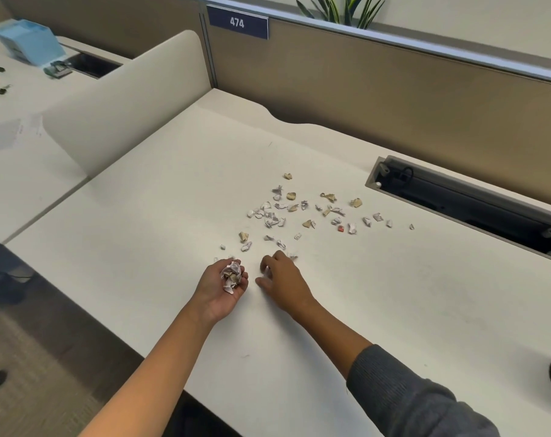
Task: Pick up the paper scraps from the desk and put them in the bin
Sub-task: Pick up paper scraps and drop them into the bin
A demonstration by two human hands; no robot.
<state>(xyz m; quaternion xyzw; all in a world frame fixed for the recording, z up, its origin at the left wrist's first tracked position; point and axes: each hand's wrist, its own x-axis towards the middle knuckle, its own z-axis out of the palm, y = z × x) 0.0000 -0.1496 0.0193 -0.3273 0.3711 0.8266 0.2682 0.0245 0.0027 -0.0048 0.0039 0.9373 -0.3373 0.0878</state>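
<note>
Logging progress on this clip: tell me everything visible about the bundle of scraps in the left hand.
The bundle of scraps is a crumpled wad of small torn paper pieces, mostly white with grey print and some tan bits. It lies in the upturned palm of the left hand, whose fingers curl up around it in a loose cupping grip. The hand is low over the white desk, near its front, just short of the loose scraps still scattered there.

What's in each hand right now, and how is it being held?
Left hand cups a wad of paper scraps in its upturned palm. Right hand pinches one small scrap at its fingertips.
</note>
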